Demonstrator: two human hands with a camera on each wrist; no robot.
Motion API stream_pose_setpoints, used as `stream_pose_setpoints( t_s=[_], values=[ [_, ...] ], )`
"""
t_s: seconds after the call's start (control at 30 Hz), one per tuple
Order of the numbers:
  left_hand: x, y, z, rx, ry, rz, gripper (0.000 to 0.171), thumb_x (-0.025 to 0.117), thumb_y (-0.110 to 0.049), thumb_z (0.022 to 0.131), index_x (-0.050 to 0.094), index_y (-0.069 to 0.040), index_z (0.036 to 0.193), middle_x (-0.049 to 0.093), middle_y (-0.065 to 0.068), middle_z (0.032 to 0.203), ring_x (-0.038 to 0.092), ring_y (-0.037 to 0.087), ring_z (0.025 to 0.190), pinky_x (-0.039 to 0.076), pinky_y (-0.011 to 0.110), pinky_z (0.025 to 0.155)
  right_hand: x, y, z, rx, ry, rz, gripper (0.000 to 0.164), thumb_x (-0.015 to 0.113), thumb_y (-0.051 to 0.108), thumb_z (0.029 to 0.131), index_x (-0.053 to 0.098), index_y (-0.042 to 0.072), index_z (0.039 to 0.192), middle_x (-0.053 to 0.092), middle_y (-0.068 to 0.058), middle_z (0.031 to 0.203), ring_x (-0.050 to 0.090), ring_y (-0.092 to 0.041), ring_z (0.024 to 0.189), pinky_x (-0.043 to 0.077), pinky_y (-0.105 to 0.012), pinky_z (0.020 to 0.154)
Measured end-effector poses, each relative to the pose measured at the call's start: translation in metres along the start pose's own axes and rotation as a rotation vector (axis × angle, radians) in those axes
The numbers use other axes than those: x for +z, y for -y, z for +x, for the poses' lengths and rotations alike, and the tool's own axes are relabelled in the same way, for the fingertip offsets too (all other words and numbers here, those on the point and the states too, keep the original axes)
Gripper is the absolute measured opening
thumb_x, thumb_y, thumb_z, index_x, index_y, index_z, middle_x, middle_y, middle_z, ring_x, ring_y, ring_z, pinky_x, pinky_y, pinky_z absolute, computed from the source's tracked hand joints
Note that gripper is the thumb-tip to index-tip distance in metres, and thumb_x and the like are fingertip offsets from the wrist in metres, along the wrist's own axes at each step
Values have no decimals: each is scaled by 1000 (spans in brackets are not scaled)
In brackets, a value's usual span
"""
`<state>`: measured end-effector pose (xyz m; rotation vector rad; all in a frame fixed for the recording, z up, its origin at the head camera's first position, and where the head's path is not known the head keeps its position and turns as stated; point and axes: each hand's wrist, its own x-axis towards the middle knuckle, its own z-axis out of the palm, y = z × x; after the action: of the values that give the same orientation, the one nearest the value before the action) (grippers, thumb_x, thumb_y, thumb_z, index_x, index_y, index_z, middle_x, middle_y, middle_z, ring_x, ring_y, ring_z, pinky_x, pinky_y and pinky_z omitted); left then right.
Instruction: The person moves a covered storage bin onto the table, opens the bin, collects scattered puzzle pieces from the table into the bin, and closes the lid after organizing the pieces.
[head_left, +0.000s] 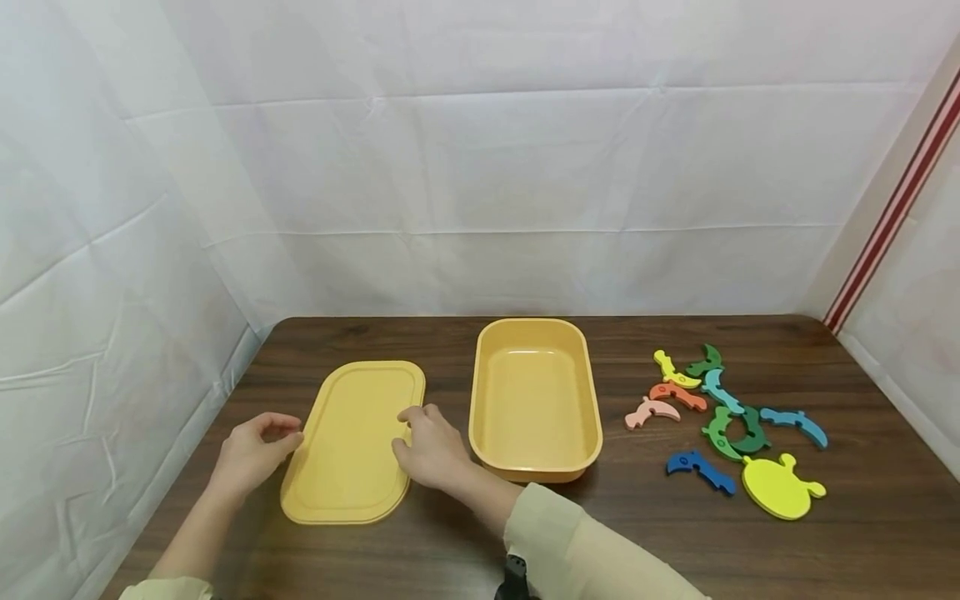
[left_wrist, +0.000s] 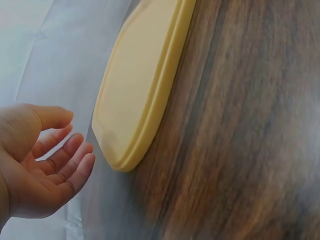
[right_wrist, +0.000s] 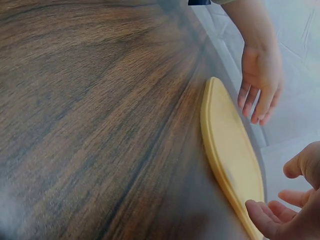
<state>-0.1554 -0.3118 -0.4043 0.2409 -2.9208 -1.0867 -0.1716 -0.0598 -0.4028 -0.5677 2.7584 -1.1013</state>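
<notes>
A person's left hand (head_left: 251, 456) and right hand (head_left: 433, 450), fingers loosely bent and thumbs apart, flank a yellow lid (head_left: 348, 446) on the counter (head_left: 442, 554) at the frame's lower left.

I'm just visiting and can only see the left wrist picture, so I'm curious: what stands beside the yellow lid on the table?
Observer: An open yellow box, to the right of the lid.
Visitor: Is anything right up by the lid on that side?
Observer: Yes, the right hand, at the lid's right edge.
Visitor: And farther over?
Observer: Colorful toy pieces lie on the table, right of the box.
</notes>
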Motion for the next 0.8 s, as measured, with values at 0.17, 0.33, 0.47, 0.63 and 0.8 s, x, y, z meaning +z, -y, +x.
stream_pose_setpoints(
  t_s=[0.17,0.33,0.47,0.63,0.8],
  values=[
    [2,-7,1,35,-28,5,33,58,-28,89,61,-4,110,63,15,108,58,32,99,50,36,72,-7,3,-3,-81,-32,-60,27,55,20,88,61,10,112,58,-4,104,56,-14,81,47,-27,69],
    [5,-16,3,73,-40,-30,29,59,-24,89,61,-3,109,64,14,107,59,31,98,51,26,68,-16,5,-8,-151,-81,-119,20,58,19,87,64,11,104,61,0,95,58,-12,80,48,-25,69],
    [7,-24,3,109,-61,-39,26,59,-22,89,62,-4,107,65,14,105,60,29,94,50,22,64,-22,4,-11,-214,-125,-149,15,59,16,85,66,13,98,62,1,90,58,-9,75,45,-19,62],
    [8,-34,3,133,-50,-51,26,58,-24,89,62,-6,108,64,15,108,60,31,96,50,25,66,-28,0,-14,-261,-166,-209,14,61,16,83,66,15,96,63,1,88,58,-6,75,45,-15,61],
    [12,-44,3,152,-9,-95,28,59,-25,90,61,-6,110,62,15,112,60,31,98,51,29,69,-37,-5,-17,-295,-191,-229,14,62,15,82,66,14,96,63,2,89,59,-6,77,46,-14,62]
  ],
)
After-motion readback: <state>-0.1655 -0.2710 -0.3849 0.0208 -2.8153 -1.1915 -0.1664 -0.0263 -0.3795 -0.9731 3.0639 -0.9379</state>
